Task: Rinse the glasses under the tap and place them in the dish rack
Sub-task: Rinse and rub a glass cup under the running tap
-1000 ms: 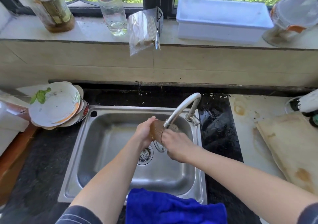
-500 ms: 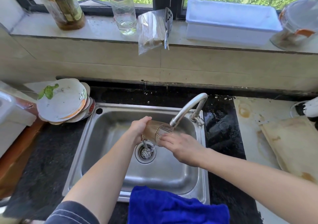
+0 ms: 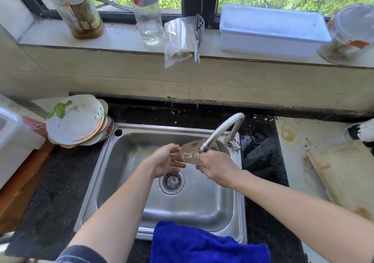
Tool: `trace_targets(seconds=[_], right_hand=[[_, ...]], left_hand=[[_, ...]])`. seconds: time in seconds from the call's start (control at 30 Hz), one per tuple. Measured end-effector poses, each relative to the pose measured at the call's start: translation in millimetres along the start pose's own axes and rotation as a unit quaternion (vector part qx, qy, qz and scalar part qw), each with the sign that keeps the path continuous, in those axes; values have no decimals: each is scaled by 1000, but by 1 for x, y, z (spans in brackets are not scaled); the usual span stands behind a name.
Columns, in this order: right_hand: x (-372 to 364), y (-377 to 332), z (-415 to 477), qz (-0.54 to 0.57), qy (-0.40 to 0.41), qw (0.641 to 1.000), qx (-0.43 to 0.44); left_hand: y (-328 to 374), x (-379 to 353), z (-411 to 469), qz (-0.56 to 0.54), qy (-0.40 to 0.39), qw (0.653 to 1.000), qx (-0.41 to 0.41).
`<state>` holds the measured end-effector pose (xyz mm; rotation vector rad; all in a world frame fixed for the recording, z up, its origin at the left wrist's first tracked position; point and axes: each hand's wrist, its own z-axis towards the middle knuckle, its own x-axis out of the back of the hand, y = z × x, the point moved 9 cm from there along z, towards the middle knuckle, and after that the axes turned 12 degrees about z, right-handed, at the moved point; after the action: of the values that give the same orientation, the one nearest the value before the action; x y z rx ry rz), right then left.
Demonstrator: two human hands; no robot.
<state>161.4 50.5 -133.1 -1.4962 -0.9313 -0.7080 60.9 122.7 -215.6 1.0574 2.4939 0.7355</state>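
Observation:
A brownish see-through glass lies on its side over the steel sink, right under the spout of the curved tap. My right hand grips its right end. My left hand touches its left end with the fingers spread, the palm facing up. Both hands hover above the drain. The glass is blurred. I cannot tell whether water is running. No dish rack shows in this view.
Dirty plates are stacked left of the sink. A blue cloth hangs over the sink's front edge. On the sill stand two bottles, a bag of sticks and a white tub. A wooden board lies at right.
The glass has been turned between my hands under the spout. My left hand has opened, its palm turning upward. The view has shifted a little.

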Motion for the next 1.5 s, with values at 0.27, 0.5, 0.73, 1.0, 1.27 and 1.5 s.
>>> trace_targets(seconds=[0.27, 0.5, 0.73, 1.0, 1.27, 1.5], right_hand=[[2, 5, 3, 113, 78, 982, -127], [8, -7, -15, 138, 65, 987, -49], [-1, -16, -2, 6, -33, 998, -48], [-5, -23, 4, -49, -35, 998, 21], [-10, -27, -7, -52, -55, 992, 104], [-6, -27, -6, -13, -52, 995, 81]], left_hand=[[1, -23, -2, -88, -11, 990, -107], [13, -13, -3, -59, 63, 987, -136], [18, -8, 0, -15, 58, 989, -133], [14, -6, 1, 8, 55, 992, -115], [2, -8, -3, 74, 26, 994, -73], [-16, -2, -7, 34, 20, 999, -34]])
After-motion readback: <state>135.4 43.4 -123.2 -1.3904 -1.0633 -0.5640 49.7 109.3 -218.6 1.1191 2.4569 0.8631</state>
